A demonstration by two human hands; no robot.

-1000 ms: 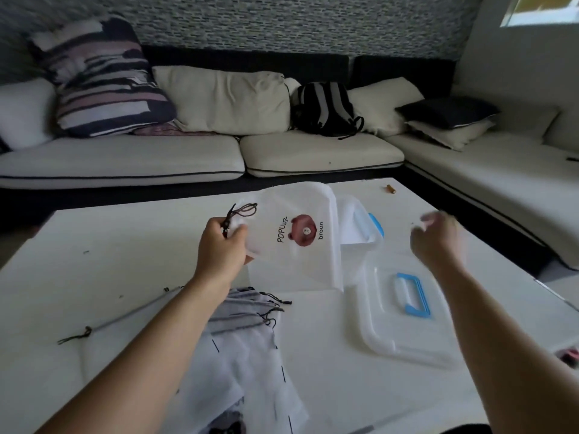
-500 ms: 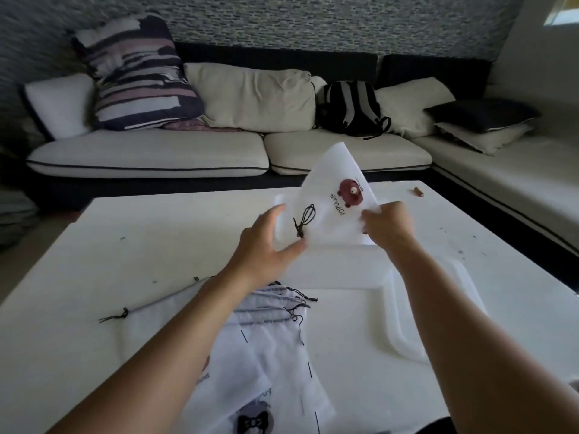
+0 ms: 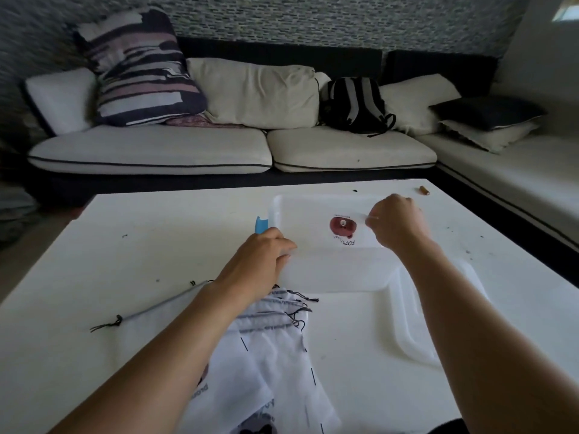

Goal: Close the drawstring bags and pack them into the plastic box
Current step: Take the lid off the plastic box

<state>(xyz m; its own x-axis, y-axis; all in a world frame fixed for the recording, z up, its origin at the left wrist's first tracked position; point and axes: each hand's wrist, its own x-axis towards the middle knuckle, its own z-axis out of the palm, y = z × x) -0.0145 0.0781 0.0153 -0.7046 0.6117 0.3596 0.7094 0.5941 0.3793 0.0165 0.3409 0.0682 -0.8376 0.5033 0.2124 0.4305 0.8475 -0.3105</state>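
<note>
Box (image 3: 332, 274) on table (image 3: 156, 233); one bear-print bag (image 3: 343, 228) lies flat inside. Right hand (image 3: 396, 225) pinches bag's edge. Left hand (image 3: 263, 258) at box rim, grip unclear. Unpacked bags (image 3: 275, 346) beside lid (image 3: 416, 317).

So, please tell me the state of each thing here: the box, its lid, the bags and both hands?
Clear plastic box: open, one bag inside.
White bear-print drawstring bag: lying flat in the box.
Clear plastic lid: off, lying on the white table beside the box.
Pile of white drawstring bags: unpacked, on the table.
Left hand: resting on the box's near-left rim.
Right hand: fingers curled over the box, grip unclear.
</note>
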